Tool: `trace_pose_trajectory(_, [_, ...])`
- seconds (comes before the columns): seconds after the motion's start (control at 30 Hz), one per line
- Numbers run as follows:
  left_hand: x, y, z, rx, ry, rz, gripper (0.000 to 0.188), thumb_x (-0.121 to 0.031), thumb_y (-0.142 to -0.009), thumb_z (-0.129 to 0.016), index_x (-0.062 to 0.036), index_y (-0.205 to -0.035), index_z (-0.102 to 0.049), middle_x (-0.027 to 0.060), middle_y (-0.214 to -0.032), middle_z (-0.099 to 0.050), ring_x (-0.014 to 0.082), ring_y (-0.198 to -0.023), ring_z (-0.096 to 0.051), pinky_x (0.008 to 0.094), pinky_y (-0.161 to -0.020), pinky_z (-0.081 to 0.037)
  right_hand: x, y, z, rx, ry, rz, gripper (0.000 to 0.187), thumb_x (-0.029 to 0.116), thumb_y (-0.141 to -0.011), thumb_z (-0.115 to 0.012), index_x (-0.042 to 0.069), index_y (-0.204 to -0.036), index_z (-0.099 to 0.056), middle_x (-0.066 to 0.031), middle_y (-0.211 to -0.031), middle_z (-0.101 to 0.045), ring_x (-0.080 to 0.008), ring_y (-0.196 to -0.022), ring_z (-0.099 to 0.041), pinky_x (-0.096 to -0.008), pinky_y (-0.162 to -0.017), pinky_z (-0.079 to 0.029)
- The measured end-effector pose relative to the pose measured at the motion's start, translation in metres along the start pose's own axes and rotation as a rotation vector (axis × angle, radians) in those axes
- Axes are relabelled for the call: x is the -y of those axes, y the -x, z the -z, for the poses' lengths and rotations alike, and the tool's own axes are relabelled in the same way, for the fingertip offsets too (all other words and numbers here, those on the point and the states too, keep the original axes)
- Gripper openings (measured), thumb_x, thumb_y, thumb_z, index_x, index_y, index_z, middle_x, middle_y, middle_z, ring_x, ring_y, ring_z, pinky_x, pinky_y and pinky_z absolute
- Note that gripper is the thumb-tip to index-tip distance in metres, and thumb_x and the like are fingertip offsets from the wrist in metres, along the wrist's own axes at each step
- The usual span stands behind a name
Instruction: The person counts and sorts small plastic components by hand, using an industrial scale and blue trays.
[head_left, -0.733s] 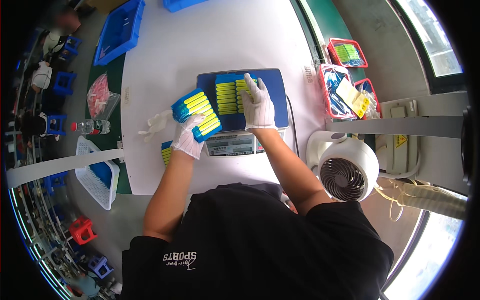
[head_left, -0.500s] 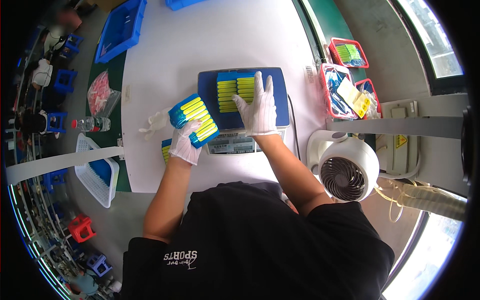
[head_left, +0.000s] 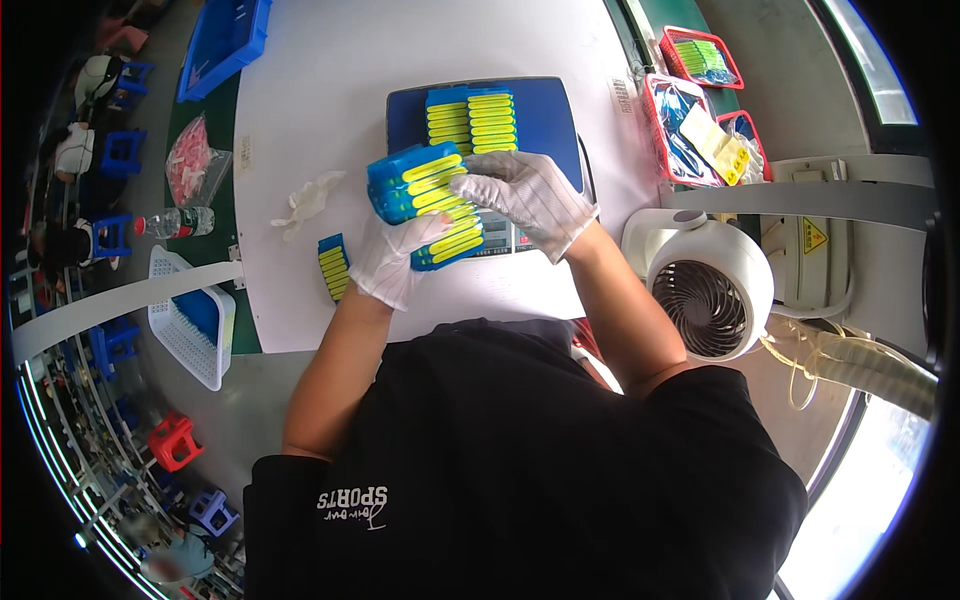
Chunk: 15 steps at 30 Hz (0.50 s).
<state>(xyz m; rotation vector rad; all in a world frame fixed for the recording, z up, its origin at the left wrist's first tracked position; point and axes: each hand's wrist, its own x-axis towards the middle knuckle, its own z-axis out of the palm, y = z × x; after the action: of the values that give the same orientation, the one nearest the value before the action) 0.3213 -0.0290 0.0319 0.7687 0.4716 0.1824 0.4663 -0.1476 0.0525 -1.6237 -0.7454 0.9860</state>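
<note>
My left hand (head_left: 388, 258), in a white striped glove, grips a blue pack with a row of yellow sticks (head_left: 435, 190), tilted above the front of the scale. My gloved right hand (head_left: 530, 200) has bent fingers closed at the pack's right edge; its exact fingertip contact is partly hidden. Behind it, two columns of similar blue-and-yellow sticks (head_left: 470, 118) lie on the blue platform of the weighing scale (head_left: 545, 120). Both hands cover part of the scale's front panel. Another small blue-and-yellow stack (head_left: 333, 268) rests on the white table, left of my left wrist.
An empty-looking white glove (head_left: 307, 202) lies on the white table (head_left: 330, 110). A blue tray (head_left: 225, 45) stands far left, a bottle (head_left: 175, 222) and white basket (head_left: 190, 325) at left. Red baskets (head_left: 700, 55) and a white fan (head_left: 700, 285) are at right.
My right hand has left the stacks on the scale and come down to the held pack. My left hand has moved right and up with the pack. The whole view has shifted slightly.
</note>
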Motion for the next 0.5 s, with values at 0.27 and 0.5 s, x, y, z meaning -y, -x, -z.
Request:
trace_pose_trajectory(0.27, [0.011,-0.008,-0.011,-0.015,0.087,0.023,0.048,-0.002,-0.079,-0.063,-0.0038,-0.125,-0.047,0.0105,-0.110,-0.060,0.0235,-0.096,-0.063,0.0389,-0.083,-0.055,-0.006,-0.001,-0.008,-0.008,-0.298,-0.211,0.038,0.022,-0.085,-0.068,-0.007,-0.108,-0.060,-0.0081,-0.093,-0.066,-0.0124,-0.081,-0.061,-0.0248,-0.075,-0.050])
trace_pose_trajectory(0.5, [0.001,0.009,0.009,-0.131,0.079,-0.044,0.044,0.000,-0.081,-0.060,-0.0025,-0.123,-0.048,0.0117,-0.107,-0.060,0.0245,-0.094,-0.064,0.0388,-0.079,-0.057,-0.033,-0.003,-0.008,-0.634,0.454,0.354,0.037,0.027,-0.079,-0.072,-0.002,-0.100,-0.062,-0.0164,-0.091,-0.065,-0.0272,-0.085,-0.065,-0.0351,-0.073,-0.052])
